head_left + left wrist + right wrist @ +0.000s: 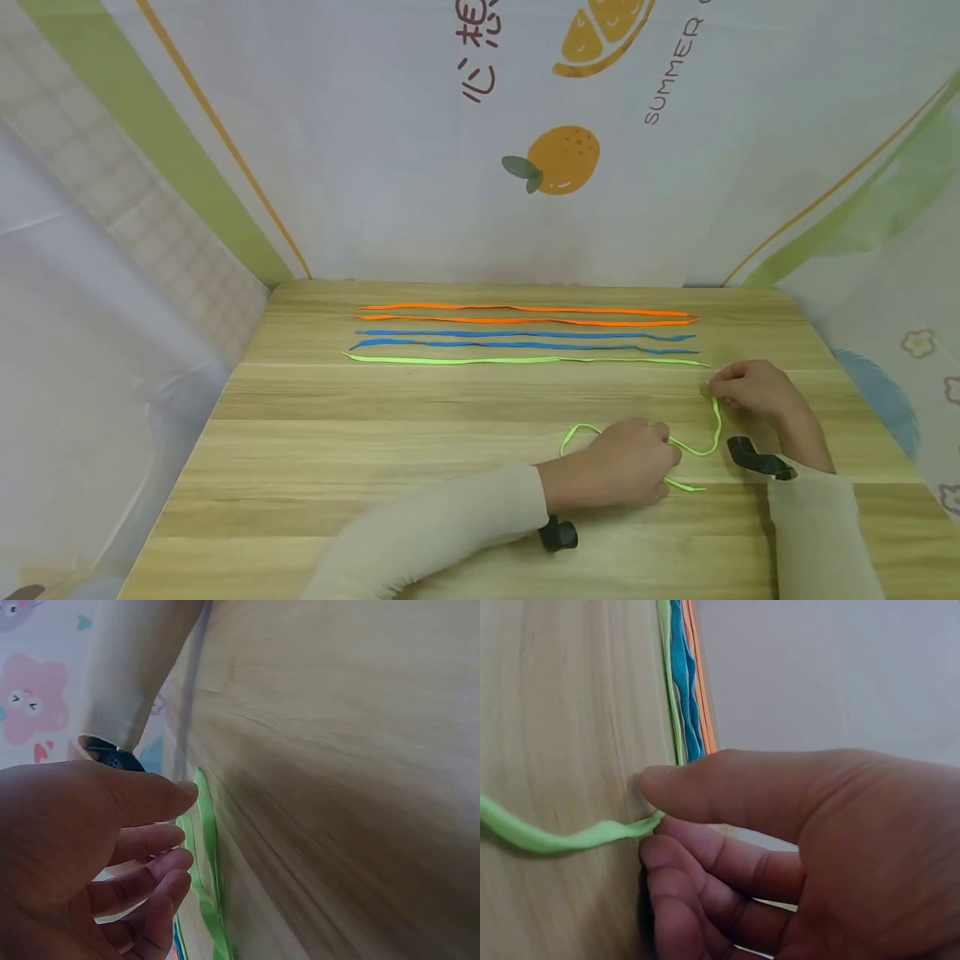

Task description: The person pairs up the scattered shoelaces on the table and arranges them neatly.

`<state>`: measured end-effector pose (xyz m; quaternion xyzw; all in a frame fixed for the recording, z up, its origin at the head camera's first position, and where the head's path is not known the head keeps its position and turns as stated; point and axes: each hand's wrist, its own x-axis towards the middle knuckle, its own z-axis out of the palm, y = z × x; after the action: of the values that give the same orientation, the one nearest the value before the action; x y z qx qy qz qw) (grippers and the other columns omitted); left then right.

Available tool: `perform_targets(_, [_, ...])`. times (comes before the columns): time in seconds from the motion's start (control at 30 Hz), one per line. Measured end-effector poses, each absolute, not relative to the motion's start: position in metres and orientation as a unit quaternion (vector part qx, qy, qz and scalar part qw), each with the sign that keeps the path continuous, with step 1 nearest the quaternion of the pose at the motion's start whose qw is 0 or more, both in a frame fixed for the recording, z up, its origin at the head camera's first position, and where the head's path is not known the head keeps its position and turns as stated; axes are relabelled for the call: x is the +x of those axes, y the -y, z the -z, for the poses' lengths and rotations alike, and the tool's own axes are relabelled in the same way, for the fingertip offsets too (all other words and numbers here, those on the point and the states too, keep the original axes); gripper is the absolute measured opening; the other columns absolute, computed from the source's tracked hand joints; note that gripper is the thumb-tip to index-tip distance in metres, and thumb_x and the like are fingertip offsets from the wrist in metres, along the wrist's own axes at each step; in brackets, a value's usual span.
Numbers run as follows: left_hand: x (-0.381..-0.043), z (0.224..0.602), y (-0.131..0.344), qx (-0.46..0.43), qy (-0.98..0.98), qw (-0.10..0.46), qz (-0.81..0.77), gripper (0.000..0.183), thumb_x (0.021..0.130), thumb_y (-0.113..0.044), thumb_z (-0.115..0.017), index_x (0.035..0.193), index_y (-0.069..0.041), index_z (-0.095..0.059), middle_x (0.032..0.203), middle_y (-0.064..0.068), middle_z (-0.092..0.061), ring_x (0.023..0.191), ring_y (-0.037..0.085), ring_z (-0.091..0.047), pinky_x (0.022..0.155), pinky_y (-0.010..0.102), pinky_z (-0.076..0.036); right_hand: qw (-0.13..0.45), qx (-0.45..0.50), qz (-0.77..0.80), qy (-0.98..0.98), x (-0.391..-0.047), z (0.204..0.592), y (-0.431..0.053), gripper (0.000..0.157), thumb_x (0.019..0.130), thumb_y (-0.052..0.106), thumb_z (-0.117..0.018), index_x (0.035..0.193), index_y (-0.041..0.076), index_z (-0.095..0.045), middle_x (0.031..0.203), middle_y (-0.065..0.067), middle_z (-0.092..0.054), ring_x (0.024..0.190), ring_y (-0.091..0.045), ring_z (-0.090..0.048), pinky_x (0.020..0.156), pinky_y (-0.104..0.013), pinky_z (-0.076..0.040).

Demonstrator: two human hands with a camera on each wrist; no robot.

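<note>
My right hand (pixel 753 392) pinches one end of a loose neon-green shoelace (pixel 717 425) between thumb and fingertips. In the right wrist view, the green lace (pixel 547 840) runs left from that pinch. My left hand (pixel 618 462) is over the lace's middle, with the lace winding out on both sides. Up close, the left hand (pixel 90 847) has its thumb apart from its loosely bent fingers, right beside the green lace (pixel 210 877). Above lies a second green shoelace (pixel 450 361), stretched straight across the table, its right end near the right hand.
Two blue shoelaces (pixel 487 334) and two orange shoelaces (pixel 525 309) lie parallel behind the straight green one on the wooden table (pixel 300 467). A fruit-printed white cloth (pixel 420 208) hangs behind the table. Each wrist bears a black camera mount (pixel 757 458).
</note>
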<state>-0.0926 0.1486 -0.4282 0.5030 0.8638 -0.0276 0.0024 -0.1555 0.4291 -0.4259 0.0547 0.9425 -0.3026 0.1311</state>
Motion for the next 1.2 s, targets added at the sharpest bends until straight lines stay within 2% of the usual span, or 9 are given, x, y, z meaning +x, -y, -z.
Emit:
perform_targets(0.1, [-0.091, 0.43, -0.16, 0.509, -0.86, -0.017, 0.04, 0.014, 0.103, -0.043, -0.074, 0.111, -0.034, -0.081, 0.106, -0.014, -0.068, 0.089, 0.002, -0.06, 0.076, 0.016, -0.051, 0.13, 0.055, 0.3, -0.943, -0.156, 0.425, -0.428, 0.035, 0.097, 0.026, -0.079, 0.109, -0.007, -0.076, 0.086, -0.001, -0.068, 0.084, -0.021, -0.058, 0.073, -0.035, -0.048])
perform_targets(0.17, [-0.089, 0.43, -0.164, 0.507, -0.861, -0.022, 0.037, 0.008, 0.103, -0.038, -0.073, 0.099, -0.034, -0.079, 0.101, -0.013, -0.068, 0.082, 0.004, -0.058, 0.069, 0.018, -0.05, 0.129, 0.056, 0.295, -0.945, -0.157, 0.425, -0.427, 0.037, 0.098, 0.027, -0.079, 0.11, -0.007, -0.076, 0.088, -0.001, -0.069, 0.084, -0.02, -0.059, 0.074, -0.035, -0.048])
perform_targets(0.3, [-0.086, 0.434, -0.168, 0.505, -0.862, -0.035, 0.035, 0.023, 0.103, -0.028, -0.071, 0.08, -0.032, -0.069, 0.093, -0.012, -0.069, 0.075, 0.007, -0.059, 0.061, 0.022, -0.049, 0.128, 0.048, 0.284, -0.949, -0.158, 0.424, -0.426, 0.039, 0.098, 0.03, -0.08, 0.11, -0.007, -0.077, 0.094, -0.004, -0.071, 0.086, -0.021, -0.059, 0.075, -0.036, -0.049])
perform_targets(0.47, [-0.084, 0.438, -0.169, 0.505, -0.861, -0.053, 0.037, 0.035, 0.102, -0.023, -0.071, 0.07, -0.031, -0.059, 0.074, -0.015, -0.064, 0.064, 0.005, -0.053, 0.054, 0.024, -0.045, 0.123, 0.039, 0.273, -0.953, -0.159, 0.424, -0.426, 0.038, 0.098, 0.029, -0.08, 0.109, -0.007, -0.078, 0.098, -0.008, -0.073, 0.088, -0.022, -0.06, 0.075, -0.036, -0.049])
perform_targets(0.67, [-0.085, 0.438, -0.169, 0.503, -0.864, -0.021, 0.025, 0.04, 0.101, -0.025, -0.072, 0.067, -0.029, -0.052, 0.065, -0.015, -0.05, 0.059, 0.004, -0.04, 0.049, 0.022, -0.04, 0.13, 0.046, 0.276, -0.951, -0.157, 0.423, -0.426, 0.037, 0.098, 0.028, -0.079, 0.11, -0.007, -0.078, 0.094, -0.006, -0.072, 0.088, -0.022, -0.06, 0.076, -0.036, -0.049])
perform_targets(0.9, [-0.088, 0.426, -0.165, 0.488, -0.872, 0.014, -0.033, 0.038, 0.1, -0.034, -0.074, 0.067, -0.028, -0.056, 0.069, -0.015, -0.05, 0.063, 0.0, -0.042, 0.049, 0.02, -0.039, 0.132, 0.042, 0.273, -0.952, -0.155, 0.422, -0.426, 0.031, 0.099, 0.026, -0.076, 0.103, -0.005, -0.078, 0.087, -0.002, -0.069, 0.087, -0.022, -0.058, 0.076, -0.036, -0.047])
perform_targets(1.03, [-0.094, 0.414, -0.154, 0.478, -0.867, 0.045, -0.137, 0.025, 0.098, -0.029, -0.075, 0.074, -0.03, -0.067, 0.072, -0.022, -0.052, 0.065, -0.008, -0.043, 0.052, 0.013, -0.038, 0.132, 0.039, 0.27, -0.953, -0.157, 0.424, -0.425, 0.027, 0.099, 0.024, -0.075, 0.098, -0.003, -0.078, 0.081, 0.0, -0.066, 0.084, -0.021, -0.057, 0.075, -0.037, -0.046])
perform_targets(1.13, [-0.099, 0.408, -0.139, 0.466, -0.854, 0.055, -0.224, 0.012, 0.095, -0.026, -0.075, 0.085, -0.03, -0.075, 0.077, -0.027, -0.057, 0.069, -0.014, -0.048, 0.06, 0.009, -0.041, 0.132, 0.042, 0.273, -0.952, -0.158, 0.424, -0.425, 0.027, 0.098, 0.023, -0.074, 0.098, -0.003, -0.078, 0.081, 0.0, -0.065, 0.084, -0.021, -0.056, 0.075, -0.036, -0.046])
perform_targets(1.2, [-0.103, 0.405, -0.127, 0.46, -0.84, 0.053, -0.282, 0.007, 0.095, -0.023, -0.075, 0.089, -0.027, -0.077, 0.079, -0.026, -0.06, 0.072, -0.015, -0.05, 0.066, 0.007, -0.043, 0.134, 0.043, 0.278, -0.95, -0.159, 0.424, -0.426, 0.027, 0.098, 0.023, -0.074, 0.098, -0.003, -0.078, 0.082, 0.0, -0.065, 0.084, -0.022, -0.056, 0.075, -0.037, -0.046])
